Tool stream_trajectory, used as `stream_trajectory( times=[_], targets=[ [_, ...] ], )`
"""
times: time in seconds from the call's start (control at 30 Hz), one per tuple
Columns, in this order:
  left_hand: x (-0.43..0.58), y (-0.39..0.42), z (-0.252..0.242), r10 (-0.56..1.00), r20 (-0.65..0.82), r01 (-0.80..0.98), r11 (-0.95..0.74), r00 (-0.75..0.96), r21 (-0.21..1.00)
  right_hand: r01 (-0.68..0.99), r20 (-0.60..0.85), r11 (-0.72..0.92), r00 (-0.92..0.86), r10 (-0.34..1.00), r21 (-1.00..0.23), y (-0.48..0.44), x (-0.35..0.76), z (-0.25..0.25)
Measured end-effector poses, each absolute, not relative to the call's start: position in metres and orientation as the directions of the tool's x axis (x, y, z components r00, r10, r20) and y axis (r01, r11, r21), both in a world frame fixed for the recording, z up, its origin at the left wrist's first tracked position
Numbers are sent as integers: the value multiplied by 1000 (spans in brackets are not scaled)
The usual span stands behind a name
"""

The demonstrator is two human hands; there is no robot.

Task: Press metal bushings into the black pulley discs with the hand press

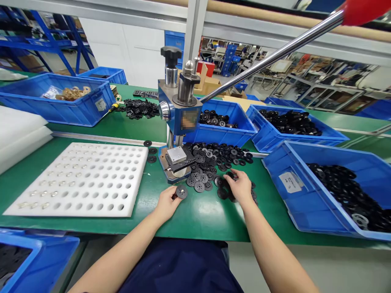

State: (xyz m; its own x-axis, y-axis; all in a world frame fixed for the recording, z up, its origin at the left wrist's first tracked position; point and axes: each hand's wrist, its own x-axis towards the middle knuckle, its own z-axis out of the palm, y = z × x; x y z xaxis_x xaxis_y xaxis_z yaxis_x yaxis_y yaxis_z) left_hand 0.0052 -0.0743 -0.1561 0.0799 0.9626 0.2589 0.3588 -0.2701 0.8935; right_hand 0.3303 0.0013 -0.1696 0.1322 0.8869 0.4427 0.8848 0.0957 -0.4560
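Note:
My left hand (167, 204) grips a round black disc (181, 192) with a small metal piece at its centre, held just in front of the hand press (180, 110). Over the right part of a pile of black discs (203, 165), my right hand (240, 186) reaches down with fingers bent among dark rings (222, 193). Whether those fingers have closed on one of them I cannot tell. On the press base lies a metal block (176, 155) in a black fixture. To the left, a white foam tray (100, 179) has rows of holes, several holding small shiny metal parts (62, 184).
Blue bins of black parts (293, 122) stand behind and to the right (284, 195). A blue bin (91, 106) at back left holds tan pieces. The press lever (271, 55) slants overhead to the right. A yellow-handled screwdriver (113, 107) leans by small black parts (139, 109).

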Motion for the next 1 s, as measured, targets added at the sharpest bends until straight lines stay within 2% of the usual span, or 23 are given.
stream_trajectory(
  times=[0.07,0.2,0.3,0.37,0.53,0.73,0.87,1.0],
  targets=[
    [6,-74,-158,972,224,337,-236,76,911,859,429,180,50,902,-478,-21,307,-178],
    [5,-77,-161,997,74,208,-76,14,975,725,371,419,-239,897,-546,-74,245,-189],
    [0,-86,-162,996,-90,87,87,29,992,716,315,440,-312,896,-542,-95,215,-185],
    [-3,-95,-161,989,-136,67,132,62,989,733,313,437,-313,897,-521,-99,209,-179],
    [-6,-116,-156,993,-74,131,61,91,989,783,321,399,-268,908,-477,-101,212,-170],
    [-4,-119,-155,984,129,333,-164,123,929,808,260,354,-257,931,-471,-104,211,-171],
    [-4,-118,-155,973,183,392,-226,144,892,766,263,317,-199,944,-559,-105,209,-165],
    [-4,-119,-157,971,183,421,-233,156,877,605,314,350,-170,934,-715,-112,200,-147]
  ],
)
